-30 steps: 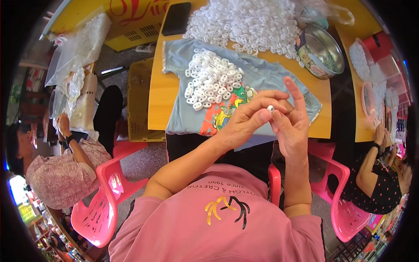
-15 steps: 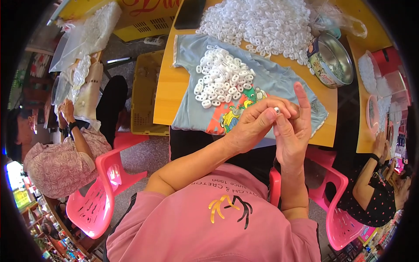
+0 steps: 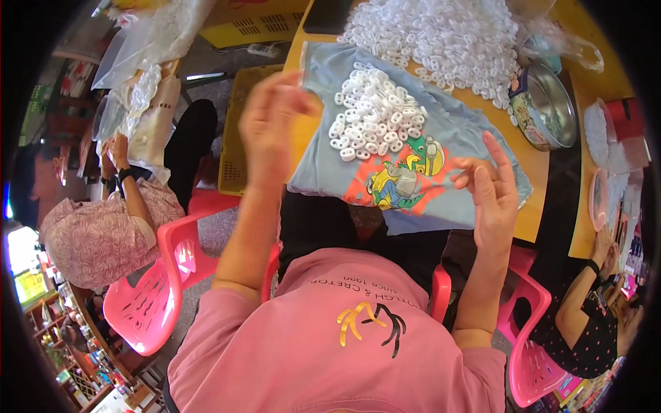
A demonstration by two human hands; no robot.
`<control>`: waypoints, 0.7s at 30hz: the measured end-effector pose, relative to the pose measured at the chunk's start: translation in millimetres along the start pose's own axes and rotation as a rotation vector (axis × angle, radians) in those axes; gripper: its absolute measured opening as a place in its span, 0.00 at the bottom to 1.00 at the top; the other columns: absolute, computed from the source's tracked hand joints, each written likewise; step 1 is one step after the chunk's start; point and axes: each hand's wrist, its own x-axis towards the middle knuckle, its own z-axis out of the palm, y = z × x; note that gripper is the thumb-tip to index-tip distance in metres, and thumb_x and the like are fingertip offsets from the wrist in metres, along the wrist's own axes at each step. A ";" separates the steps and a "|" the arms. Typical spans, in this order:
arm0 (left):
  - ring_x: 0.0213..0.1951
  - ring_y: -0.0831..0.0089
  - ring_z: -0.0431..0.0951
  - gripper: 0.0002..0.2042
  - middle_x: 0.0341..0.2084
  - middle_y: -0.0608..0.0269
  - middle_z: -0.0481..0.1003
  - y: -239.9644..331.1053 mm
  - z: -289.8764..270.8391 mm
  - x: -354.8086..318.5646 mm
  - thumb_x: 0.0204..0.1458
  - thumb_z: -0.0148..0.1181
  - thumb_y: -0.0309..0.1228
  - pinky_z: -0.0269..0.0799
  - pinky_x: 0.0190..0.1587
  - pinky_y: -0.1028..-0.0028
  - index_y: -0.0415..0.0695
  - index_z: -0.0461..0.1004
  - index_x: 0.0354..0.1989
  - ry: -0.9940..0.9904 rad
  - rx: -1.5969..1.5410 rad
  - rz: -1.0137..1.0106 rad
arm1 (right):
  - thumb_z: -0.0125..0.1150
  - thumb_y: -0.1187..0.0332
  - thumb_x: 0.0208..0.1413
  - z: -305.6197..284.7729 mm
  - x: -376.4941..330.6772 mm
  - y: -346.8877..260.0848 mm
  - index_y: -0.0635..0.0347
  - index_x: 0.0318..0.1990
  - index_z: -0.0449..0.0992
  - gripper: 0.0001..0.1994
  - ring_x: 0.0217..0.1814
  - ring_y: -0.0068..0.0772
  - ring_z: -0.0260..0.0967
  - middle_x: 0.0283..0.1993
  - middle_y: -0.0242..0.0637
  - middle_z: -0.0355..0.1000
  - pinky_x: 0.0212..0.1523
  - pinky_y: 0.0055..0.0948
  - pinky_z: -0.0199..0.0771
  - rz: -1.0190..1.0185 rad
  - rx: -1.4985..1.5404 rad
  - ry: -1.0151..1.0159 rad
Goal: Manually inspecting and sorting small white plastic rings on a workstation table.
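My left hand is raised over the table's left edge, left of the grey-blue T-shirt. Motion smears its fingers, so whether it holds anything does not show. Over the shirt's lower right part, my right hand has its index finger stretched up and its thumb apart; nothing shows in it. The T-shirt, printed with a cartoon dinosaur, lies spread on the table. On it sits a small heap of white oval plastic pieces with two holes. A much larger heap of such pieces covers the table behind.
A round tin stands at the right, beside clear plastic bags. A dark flat object lies at the back left. Left of the table is a yellow crate. People sit at tables on both sides, near pink chairs.
My hands, together on a small white piece before, have parted. The left swung far left; the right shifted slightly right. The whole view has also shifted a little.
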 end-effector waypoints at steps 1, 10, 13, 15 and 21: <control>0.32 0.83 0.72 0.11 0.29 0.68 0.73 -5.6 -21.9 10.5 0.61 0.52 0.30 0.68 0.39 0.81 0.38 0.73 0.48 0.094 0.069 -0.007 | 0.52 0.67 0.64 -9.8 1.2 2.5 0.67 0.65 0.56 0.25 0.37 0.23 0.70 0.43 0.39 0.75 0.45 0.26 0.71 0.015 -0.033 0.045; 0.43 0.74 0.72 0.15 0.46 0.61 0.70 -88.9 -162.0 32.1 0.58 0.56 0.31 0.67 0.47 0.79 0.37 0.72 0.52 0.287 1.102 0.141 | 0.56 0.71 0.60 -35.1 17.5 20.5 0.68 0.49 0.75 0.12 0.38 0.19 0.70 0.42 0.36 0.75 0.42 0.21 0.71 -0.009 -0.361 0.180; 0.41 0.75 0.72 0.12 0.42 0.61 0.73 -55.3 -81.6 18.6 0.61 0.52 0.31 0.68 0.45 0.78 0.37 0.73 0.47 0.271 0.541 0.107 | 0.59 0.71 0.59 -43.8 21.9 28.4 0.68 0.44 0.77 0.10 0.36 0.19 0.71 0.38 0.34 0.76 0.37 0.20 0.71 -0.043 -0.559 0.243; 0.40 0.76 0.73 0.12 0.40 0.61 0.74 -29.4 -34.3 7.3 0.62 0.50 0.31 0.68 0.44 0.77 0.37 0.73 0.46 0.097 0.419 0.080 | 0.59 0.71 0.58 -53.7 28.9 26.5 0.68 0.43 0.77 0.10 0.34 0.18 0.71 0.37 0.33 0.76 0.36 0.21 0.71 -0.046 -0.677 0.293; 0.35 0.77 0.75 0.11 0.33 0.61 0.76 -20.6 82.5 -32.4 0.63 0.46 0.29 0.71 0.39 0.75 0.36 0.74 0.41 -0.511 0.014 -0.103 | 0.60 0.69 0.56 -87.5 69.7 24.3 0.66 0.42 0.78 0.10 0.32 0.24 0.72 0.35 0.40 0.77 0.34 0.25 0.71 -0.137 -1.003 0.362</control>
